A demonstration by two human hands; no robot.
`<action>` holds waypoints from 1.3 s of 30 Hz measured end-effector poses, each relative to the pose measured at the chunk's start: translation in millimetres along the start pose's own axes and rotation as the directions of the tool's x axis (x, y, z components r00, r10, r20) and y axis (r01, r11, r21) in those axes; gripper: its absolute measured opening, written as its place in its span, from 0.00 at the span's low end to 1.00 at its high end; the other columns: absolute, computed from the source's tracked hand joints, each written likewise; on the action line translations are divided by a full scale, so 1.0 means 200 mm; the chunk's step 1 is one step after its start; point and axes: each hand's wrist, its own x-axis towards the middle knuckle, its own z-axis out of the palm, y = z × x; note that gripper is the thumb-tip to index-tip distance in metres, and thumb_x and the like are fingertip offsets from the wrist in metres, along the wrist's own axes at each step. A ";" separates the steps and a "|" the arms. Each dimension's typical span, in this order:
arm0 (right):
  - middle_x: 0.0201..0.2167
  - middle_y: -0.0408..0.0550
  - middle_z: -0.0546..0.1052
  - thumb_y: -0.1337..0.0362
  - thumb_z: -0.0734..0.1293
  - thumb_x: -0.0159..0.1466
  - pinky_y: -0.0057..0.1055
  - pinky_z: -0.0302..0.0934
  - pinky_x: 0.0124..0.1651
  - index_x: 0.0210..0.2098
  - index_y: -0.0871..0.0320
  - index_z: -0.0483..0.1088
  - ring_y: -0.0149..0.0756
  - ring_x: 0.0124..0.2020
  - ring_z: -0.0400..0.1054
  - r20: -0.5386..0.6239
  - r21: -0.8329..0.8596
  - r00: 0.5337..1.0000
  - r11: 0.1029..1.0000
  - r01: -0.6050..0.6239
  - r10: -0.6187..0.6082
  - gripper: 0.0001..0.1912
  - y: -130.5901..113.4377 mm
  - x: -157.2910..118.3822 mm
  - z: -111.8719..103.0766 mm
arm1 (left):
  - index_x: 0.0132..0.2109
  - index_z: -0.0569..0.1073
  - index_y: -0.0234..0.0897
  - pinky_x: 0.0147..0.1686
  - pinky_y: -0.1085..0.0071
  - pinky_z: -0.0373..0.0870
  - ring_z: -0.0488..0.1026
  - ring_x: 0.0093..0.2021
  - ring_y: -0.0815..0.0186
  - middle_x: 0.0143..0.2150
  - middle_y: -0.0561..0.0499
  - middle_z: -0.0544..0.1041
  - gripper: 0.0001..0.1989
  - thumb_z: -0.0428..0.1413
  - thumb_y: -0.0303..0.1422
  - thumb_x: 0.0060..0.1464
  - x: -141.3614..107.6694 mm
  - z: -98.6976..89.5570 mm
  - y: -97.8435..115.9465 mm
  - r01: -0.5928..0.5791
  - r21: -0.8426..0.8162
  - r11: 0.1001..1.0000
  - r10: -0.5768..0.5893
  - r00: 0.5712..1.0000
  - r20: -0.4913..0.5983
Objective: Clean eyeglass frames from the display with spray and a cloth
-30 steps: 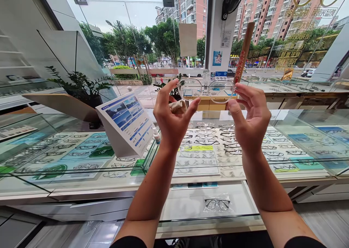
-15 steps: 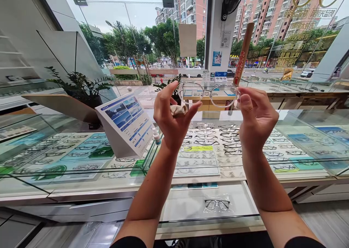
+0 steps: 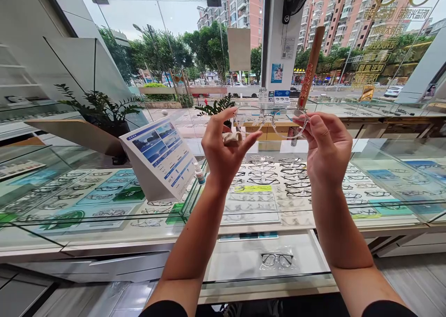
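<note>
A pair of eyeglasses (image 3: 288, 124) with a clear, thin frame is held up level above the glass counter. My left hand (image 3: 221, 145) has its index finger and thumb at the left lens rim, and a crumpled beige cloth (image 3: 232, 139) is tucked against its other fingers. On the opposite side, my right hand (image 3: 329, 150) pinches the frame near the right hinge between thumb and fingers. The temples are hard to make out behind the lenses and hands.
Rows of eyeglass frames (image 3: 263, 173) lie inside the glass display counter (image 3: 167, 233). A desk calendar (image 3: 160, 159) and a small spray bottle (image 3: 200, 173) stand left of my left arm. Bagged black-framed glasses (image 3: 277, 260) lie low in front. Potted plants stand by the window.
The eyeglasses have shifted slightly right and turned a little. My left hand has moved slightly right with them, and my right hand's fingers have changed position at the hinge.
</note>
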 end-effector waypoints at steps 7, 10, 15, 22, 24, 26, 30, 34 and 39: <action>0.47 0.51 0.83 0.46 0.66 0.74 0.49 0.78 0.56 0.55 0.48 0.78 0.48 0.51 0.84 0.093 -0.034 0.996 0.999 0.018 -0.015 0.18 0.01 0.01 -0.02 | 0.64 0.75 0.48 0.42 0.59 0.77 0.80 0.43 0.58 0.58 0.42 0.83 0.32 0.68 0.55 0.60 0.00 0.00 0.01 0.027 -0.071 0.997 -0.025 0.999 0.037; 0.47 0.50 0.83 0.46 0.67 0.74 0.50 0.79 0.55 0.55 0.48 0.78 0.48 0.51 0.84 0.086 0.008 0.996 1.000 0.008 -0.009 0.18 0.03 0.01 -0.02 | 0.64 0.75 0.47 0.41 0.61 0.77 0.79 0.41 0.59 0.59 0.42 0.83 0.34 0.69 0.57 0.59 0.00 0.00 0.01 0.056 -0.059 0.997 -0.053 0.998 0.045; 0.49 0.50 0.81 0.45 0.67 0.74 0.49 0.78 0.55 0.58 0.45 0.76 0.48 0.52 0.83 0.117 -0.006 0.993 1.000 0.023 -0.022 0.19 0.07 0.01 -0.01 | 0.67 0.72 0.49 0.39 0.65 0.78 0.81 0.41 0.61 0.62 0.43 0.81 0.36 0.68 0.58 0.59 0.00 0.02 0.00 0.152 -0.161 0.975 -0.134 0.984 0.119; 0.54 0.50 0.82 0.53 0.71 0.71 0.55 0.69 0.67 0.53 0.46 0.81 0.49 0.60 0.76 0.239 -0.246 0.967 0.958 0.149 -0.089 0.13 -0.01 0.04 -0.04 | 0.65 0.76 0.48 0.36 0.65 0.78 0.83 0.40 0.59 0.60 0.42 0.84 0.36 0.71 0.56 0.56 0.02 -0.01 0.00 0.150 -0.145 0.978 -0.111 0.963 0.247; 0.50 0.49 0.83 0.55 0.73 0.70 0.54 0.69 0.67 0.47 0.47 0.82 0.48 0.58 0.76 0.333 -0.302 0.940 0.937 0.177 -0.071 0.09 -0.03 0.04 -0.05 | 0.64 0.77 0.47 0.36 0.65 0.79 0.83 0.40 0.59 0.59 0.43 0.85 0.34 0.73 0.54 0.55 0.04 -0.04 0.01 0.109 -0.129 0.986 -0.067 0.953 0.294; 0.47 0.49 0.84 0.56 0.74 0.69 0.53 0.69 0.65 0.43 0.48 0.83 0.48 0.55 0.78 0.394 -0.320 0.918 0.931 0.178 -0.040 0.06 -0.03 0.04 -0.04 | 0.64 0.79 0.46 0.38 0.65 0.80 0.84 0.42 0.58 0.58 0.44 0.85 0.34 0.73 0.52 0.55 0.05 -0.06 0.02 0.075 -0.123 0.990 -0.029 0.940 0.339; 0.44 0.49 0.84 0.57 0.74 0.69 0.55 0.68 0.64 0.37 0.49 0.82 0.48 0.53 0.78 0.442 -0.340 0.897 0.930 0.142 0.025 0.05 0.00 0.04 -0.03 | 0.64 0.79 0.44 0.43 0.64 0.82 0.84 0.52 0.53 0.58 0.43 0.86 0.34 0.73 0.52 0.55 0.07 -0.09 0.05 0.029 -0.104 0.994 0.015 0.918 0.396; 0.44 0.48 0.85 0.56 0.75 0.69 0.54 0.69 0.63 0.35 0.49 0.81 0.47 0.53 0.78 0.473 -0.301 0.879 0.948 0.104 0.053 0.07 0.00 0.04 -0.03 | 0.63 0.80 0.45 0.39 0.64 0.83 0.85 0.50 0.53 0.57 0.44 0.86 0.32 0.74 0.50 0.55 0.08 -0.12 0.07 0.039 -0.130 0.991 0.021 0.903 0.430; 0.43 0.48 0.86 0.55 0.77 0.66 0.51 0.71 0.63 0.34 0.50 0.83 0.44 0.50 0.79 0.505 -0.212 0.855 0.977 -0.012 0.120 0.08 -0.01 0.05 -0.04 | 0.61 0.79 0.46 0.28 0.67 0.79 0.83 0.34 0.62 0.55 0.43 0.86 0.34 0.75 0.51 0.52 0.08 -0.15 0.06 0.208 -0.227 0.951 -0.074 0.870 0.488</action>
